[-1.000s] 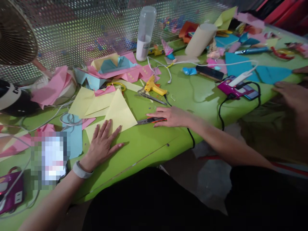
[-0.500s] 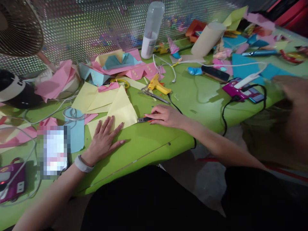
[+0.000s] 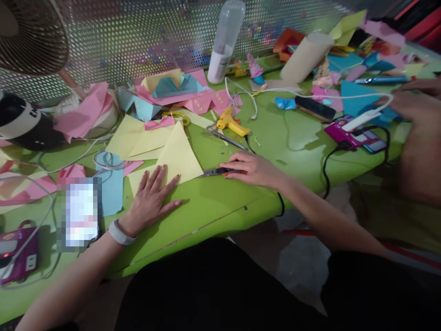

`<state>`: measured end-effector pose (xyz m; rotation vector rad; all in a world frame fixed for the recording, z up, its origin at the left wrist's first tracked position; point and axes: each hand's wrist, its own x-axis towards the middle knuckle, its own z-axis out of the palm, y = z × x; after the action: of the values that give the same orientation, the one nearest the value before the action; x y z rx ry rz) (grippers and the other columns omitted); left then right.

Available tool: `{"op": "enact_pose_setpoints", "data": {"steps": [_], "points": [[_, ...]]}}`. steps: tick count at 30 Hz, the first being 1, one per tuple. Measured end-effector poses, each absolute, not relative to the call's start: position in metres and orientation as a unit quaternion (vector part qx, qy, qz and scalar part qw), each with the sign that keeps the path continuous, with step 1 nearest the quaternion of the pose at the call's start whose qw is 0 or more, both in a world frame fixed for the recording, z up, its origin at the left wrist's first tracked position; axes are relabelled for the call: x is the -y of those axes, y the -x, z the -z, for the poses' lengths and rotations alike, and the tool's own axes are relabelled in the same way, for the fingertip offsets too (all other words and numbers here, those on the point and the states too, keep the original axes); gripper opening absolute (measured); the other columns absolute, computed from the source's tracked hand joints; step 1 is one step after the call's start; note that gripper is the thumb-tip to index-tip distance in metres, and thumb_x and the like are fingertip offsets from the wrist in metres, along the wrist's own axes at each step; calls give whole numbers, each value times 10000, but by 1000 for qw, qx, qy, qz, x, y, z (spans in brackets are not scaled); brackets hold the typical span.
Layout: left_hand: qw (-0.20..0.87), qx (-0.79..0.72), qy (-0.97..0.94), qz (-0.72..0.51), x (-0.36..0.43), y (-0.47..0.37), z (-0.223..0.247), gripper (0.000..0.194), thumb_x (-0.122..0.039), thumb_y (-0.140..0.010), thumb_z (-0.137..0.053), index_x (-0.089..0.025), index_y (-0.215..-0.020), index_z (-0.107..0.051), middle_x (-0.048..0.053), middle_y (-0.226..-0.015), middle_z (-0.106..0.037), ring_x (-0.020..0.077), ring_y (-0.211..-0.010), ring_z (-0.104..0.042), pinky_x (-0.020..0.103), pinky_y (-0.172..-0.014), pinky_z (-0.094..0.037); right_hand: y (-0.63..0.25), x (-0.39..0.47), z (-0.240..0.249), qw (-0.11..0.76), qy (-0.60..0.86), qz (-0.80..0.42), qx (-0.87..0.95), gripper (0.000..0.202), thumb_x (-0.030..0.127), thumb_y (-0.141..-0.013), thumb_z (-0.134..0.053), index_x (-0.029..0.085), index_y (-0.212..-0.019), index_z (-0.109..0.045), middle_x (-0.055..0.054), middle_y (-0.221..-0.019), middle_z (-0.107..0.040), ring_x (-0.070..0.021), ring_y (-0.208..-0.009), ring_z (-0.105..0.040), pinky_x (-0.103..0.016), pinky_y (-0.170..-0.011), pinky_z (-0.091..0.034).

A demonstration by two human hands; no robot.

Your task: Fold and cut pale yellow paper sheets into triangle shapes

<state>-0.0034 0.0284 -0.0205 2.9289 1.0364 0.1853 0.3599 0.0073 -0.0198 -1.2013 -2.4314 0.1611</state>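
My left hand lies flat with its fingers spread, the fingertips pressing on a folded yellow paper. Closed around a dark cutter with orange parts is my right hand, just right of that paper. The cutter's metal tip reaches the paper's lower right corner. More yellow sheets lie behind the folded one, with a small pink folded piece on top.
A yellow glue gun and scissors lie behind my right hand. A phone is left of my left hand. Cables, a purple power strip, a bottle and paper pieces surround them. Another person's arm is at the right.
My right hand and the cutter have moved slightly right, showing more of the metal tip. My left hand stays on the paper. The other person's hand has come further over the table; the view has shifted slightly.
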Motion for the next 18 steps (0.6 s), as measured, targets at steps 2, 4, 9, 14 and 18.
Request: {"op": "enact_pose_setpoints", "data": {"steps": [2, 4, 9, 14, 18], "points": [[16, -334, -940, -68, -28, 3, 21, 873, -638, -968, -375, -278, -1592, 117, 123, -1672, -133, 324, -1532, -153, 557, -1241, -159, -360, -7, 20, 211, 448, -57, 867, 318, 389, -975, -571, 210, -1209, -692, -78, -1007, -681, -195, -894, -651, -334, -801, -549], [21, -335, -939, -75, -29, 3, 22, 935, -667, -959, -350, -214, -1574, 190, 151, -1662, -165, 315, -1532, -159, 545, -1246, -150, -355, -6, 22, 213, 453, -54, 864, 304, 383, -963, -592, 202, -1184, -695, -86, -1020, -685, -208, -933, -654, -352, -845, -549], [13, -335, -939, -70, -29, 4, 25, 941, -679, -955, -342, -199, -1578, 175, 157, -1658, -186, 309, -1534, -153, 537, -1246, -143, -335, -8, 25, 228, 452, -35, 862, 253, 375, -951, -612, 203, -1108, -713, -79, -981, -699, -207, -890, -656, -347, -787, -553], [4, -330, -940, -82, -29, 5, 29, 936, -670, -957, -359, -185, -1588, 133, 163, -1652, -207, 307, -1533, -158, 528, -1248, -136, -327, -10, 25, 225, 435, -16, 872, 251, 356, -958, -607, 191, -1112, -716, -77, -964, -700, -191, -853, -648, -317, -735, -540], [-3, -326, -941, -91, -29, 5, 31, 937, -672, -956, -364, -157, -1595, 88, 181, -1644, -222, 315, -1531, -169, 529, -1244, -142, -323, -12, 26, 222, 426, -22, 877, 258, 362, -946, -626, 195, -1117, -722, -75, -968, -698, -193, -849, -636, -325, -741, -537]]}}
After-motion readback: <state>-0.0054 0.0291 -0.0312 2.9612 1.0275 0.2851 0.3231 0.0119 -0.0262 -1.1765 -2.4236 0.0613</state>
